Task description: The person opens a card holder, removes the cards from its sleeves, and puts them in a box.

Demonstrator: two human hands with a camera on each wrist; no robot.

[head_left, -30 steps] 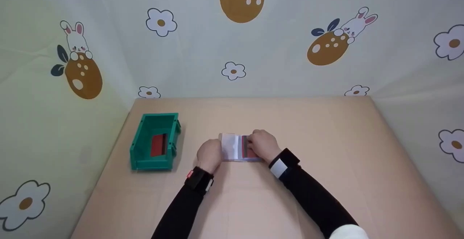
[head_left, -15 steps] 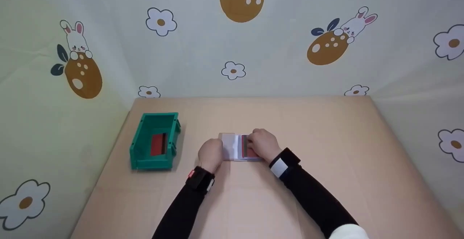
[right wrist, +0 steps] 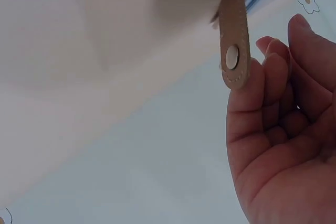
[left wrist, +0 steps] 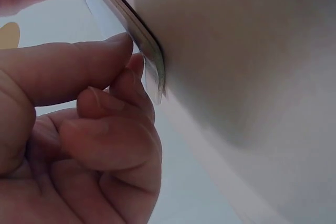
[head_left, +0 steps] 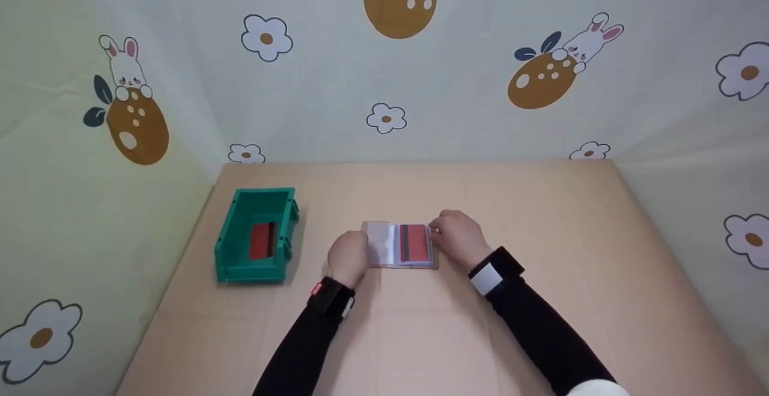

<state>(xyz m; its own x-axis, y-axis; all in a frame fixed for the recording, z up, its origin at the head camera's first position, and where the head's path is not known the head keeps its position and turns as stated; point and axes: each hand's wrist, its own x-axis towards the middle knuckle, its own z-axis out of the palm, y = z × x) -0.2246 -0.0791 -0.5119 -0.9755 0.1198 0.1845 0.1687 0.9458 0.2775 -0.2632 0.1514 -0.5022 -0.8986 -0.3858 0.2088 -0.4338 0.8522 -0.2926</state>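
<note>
A card holder (head_left: 379, 244) lies spread open on the table, its left page a pale sleeve. On the right page shows a red card (head_left: 419, 243) with a dark stripe. My left hand (head_left: 348, 258) pinches the holder's left edge between thumb and fingers; the left wrist view shows that edge (left wrist: 137, 29) close up. Beside the right edge is my right hand (head_left: 459, 238), fingers loosely bent and thumb apart from them. In the right wrist view, a fingertip touches the end of the holder's tan strap (right wrist: 234, 35), which bears a metal snap (right wrist: 232, 56).
A green bin (head_left: 251, 273) stands on the table to the left, with another red, dark-striped card (head_left: 261, 241) inside. A patterned curtain (head_left: 324, 83) with rabbits and flowers surrounds the tan tabletop (head_left: 420, 336) behind and at both sides.
My right hand has moved off the red card to the right, past the holder's edge, uncovering the card. The left hand keeps its place at the left edge.
</note>
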